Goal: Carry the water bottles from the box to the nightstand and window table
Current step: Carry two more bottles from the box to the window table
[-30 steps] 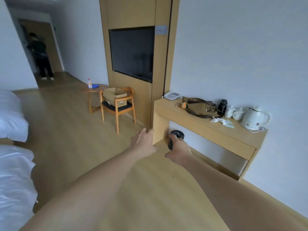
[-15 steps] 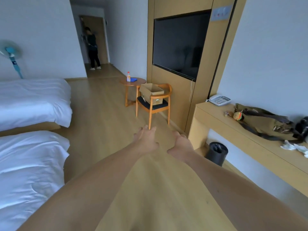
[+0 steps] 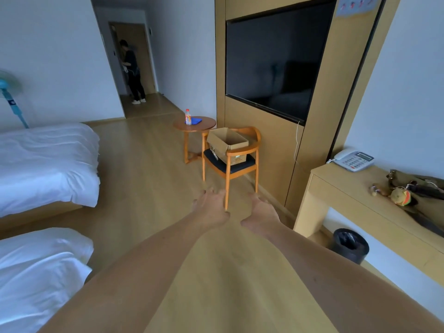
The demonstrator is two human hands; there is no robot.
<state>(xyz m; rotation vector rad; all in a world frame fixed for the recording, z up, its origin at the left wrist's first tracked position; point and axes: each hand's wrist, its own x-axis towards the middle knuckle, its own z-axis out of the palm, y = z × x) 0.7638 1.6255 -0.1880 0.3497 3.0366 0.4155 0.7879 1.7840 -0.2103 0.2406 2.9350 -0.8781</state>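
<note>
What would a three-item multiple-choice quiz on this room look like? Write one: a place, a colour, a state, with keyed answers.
1. Where does the cardboard box sit?
A. on the bed
B. on the wooden chair
C. on the floor

2. What colour is the bottle's cap on the round table?
A. red
B. green
C. black

3. What are the left hand and right hand holding?
A. one bottle each
B. the box together
C. nothing

Answers: 1 B, the box rests on the wooden chair seat. 2 A, the cap shows red. 3 C, both hands reach forward, nothing in them.
</note>
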